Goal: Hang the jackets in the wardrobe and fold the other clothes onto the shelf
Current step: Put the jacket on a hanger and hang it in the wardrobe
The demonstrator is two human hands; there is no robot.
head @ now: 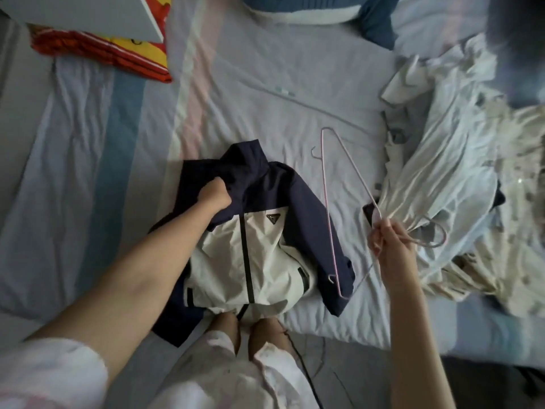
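A navy and cream jacket (259, 240) lies front up on the bed, its collar pointing away from me. My left hand (213, 193) grips the navy fabric near the collar and left shoulder. My right hand (389, 243) holds a thin pink wire hanger (327, 208) by the neck below its hook. The hanger hangs just right of the jacket, its lower corner over the right sleeve.
A heap of pale, cream clothes (460, 184) covers the right side of the striped bed sheet (265, 93). A red and yellow garment (118, 54) lies at the far left, under a white panel (88, 16). A blue plush toy (309, 8) sits at the head.
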